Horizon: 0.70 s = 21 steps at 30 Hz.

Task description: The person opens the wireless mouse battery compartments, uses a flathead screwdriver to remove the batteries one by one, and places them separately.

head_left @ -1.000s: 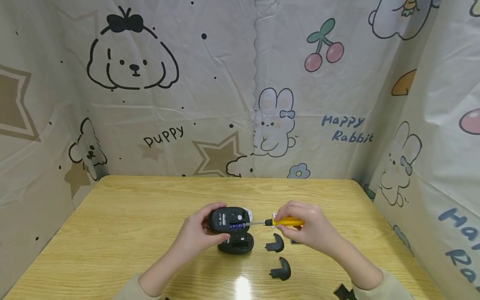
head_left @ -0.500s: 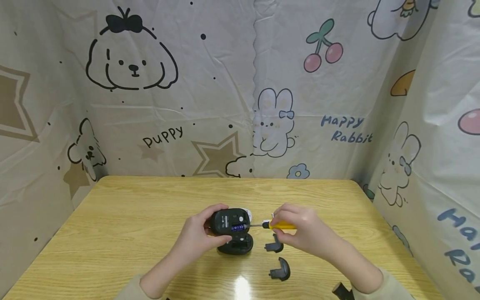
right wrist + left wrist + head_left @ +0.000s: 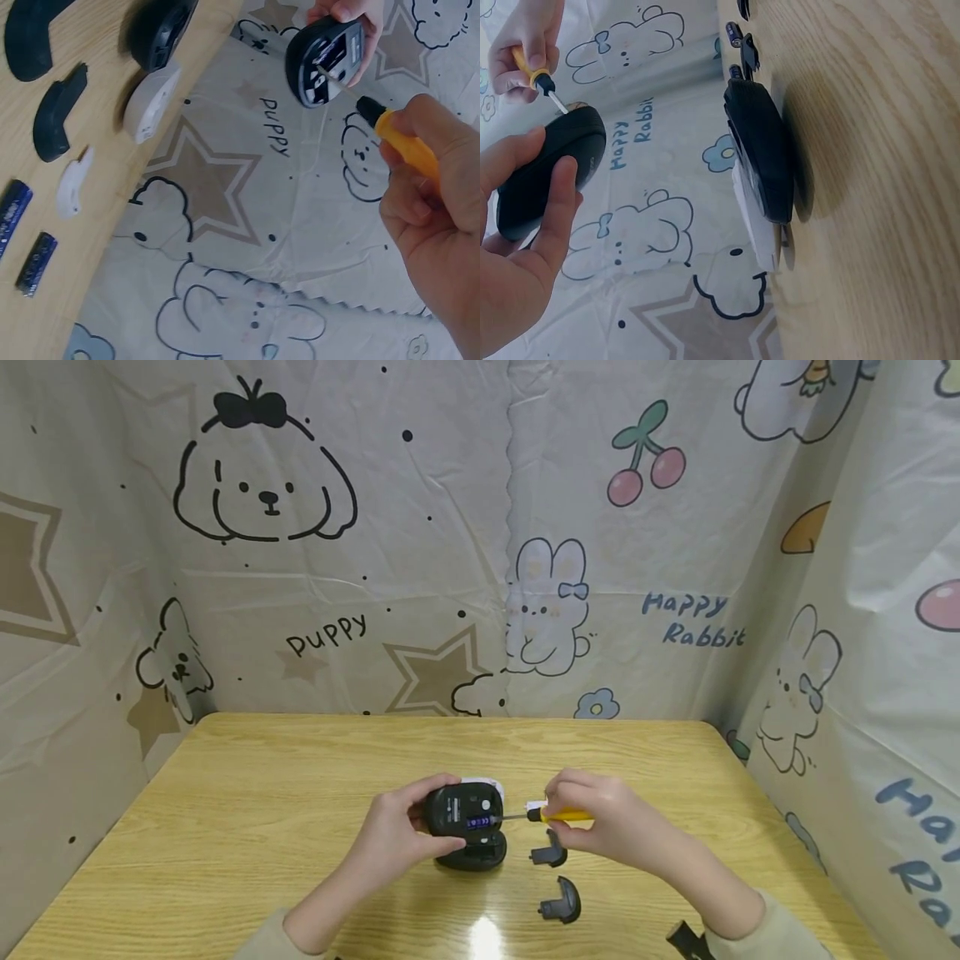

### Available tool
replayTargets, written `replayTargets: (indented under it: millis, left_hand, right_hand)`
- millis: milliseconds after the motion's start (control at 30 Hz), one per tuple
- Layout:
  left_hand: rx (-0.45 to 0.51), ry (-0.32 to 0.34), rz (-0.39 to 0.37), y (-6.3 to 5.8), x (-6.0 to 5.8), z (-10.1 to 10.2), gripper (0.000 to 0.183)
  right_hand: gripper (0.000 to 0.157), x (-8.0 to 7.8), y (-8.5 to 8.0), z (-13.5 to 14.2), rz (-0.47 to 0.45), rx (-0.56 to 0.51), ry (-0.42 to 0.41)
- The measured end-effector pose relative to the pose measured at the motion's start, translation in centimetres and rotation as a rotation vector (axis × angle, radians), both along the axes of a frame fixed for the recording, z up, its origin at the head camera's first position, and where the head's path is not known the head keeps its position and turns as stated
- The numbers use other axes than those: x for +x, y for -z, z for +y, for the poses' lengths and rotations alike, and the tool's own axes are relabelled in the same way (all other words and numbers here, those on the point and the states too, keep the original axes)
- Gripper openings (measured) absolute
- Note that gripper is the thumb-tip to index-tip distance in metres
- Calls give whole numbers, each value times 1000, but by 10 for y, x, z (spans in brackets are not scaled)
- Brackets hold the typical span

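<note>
My left hand grips a black computer mouse above the table, its underside facing me. A blue battery lies in the mouse's uncovered compartment. My right hand holds a screwdriver by its yellow handle. The metal shaft points left, and its tip reaches into the compartment at the battery's right end. Whether the tip touches the battery cannot be told. Below the held mouse, a second black mouse lies on the table with its compartment uncovered. The left wrist view shows the held mouse's top shell.
A white mouse sits behind the second black one. Two dark battery covers and a white cover lie to the right. Two loose blue batteries rest near them. A patterned curtain surrounds the wooden table.
The held mouse has shifted slightly right and lower in the head view, so more of the white mouse shows behind it. The screwdriver has moved slightly left, its tip staying at the compartment.
</note>
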<state>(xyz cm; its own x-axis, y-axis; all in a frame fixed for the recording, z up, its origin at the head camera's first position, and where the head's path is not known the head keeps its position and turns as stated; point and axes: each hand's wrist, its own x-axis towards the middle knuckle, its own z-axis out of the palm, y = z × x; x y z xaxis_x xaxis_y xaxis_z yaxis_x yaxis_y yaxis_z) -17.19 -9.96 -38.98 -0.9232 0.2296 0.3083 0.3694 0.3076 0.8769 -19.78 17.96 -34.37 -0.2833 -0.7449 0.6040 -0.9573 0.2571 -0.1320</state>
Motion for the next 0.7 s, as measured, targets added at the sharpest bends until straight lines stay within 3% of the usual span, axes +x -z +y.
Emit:
replayTargets:
  millis: [333,500,700]
  left_hand:
    - [152,63,-183,8,-5,-4,69]
    - [194,53,-261,6,-4,-5,71]
    - [214,9,-319,3,-3,-5,70]
  right_hand:
    - [27,-13,21,17,-174,-129,-26]
    - [30,-16,30,21,-272,-217,-33]
    - [31,-3,17,12,-376,-297,-37]
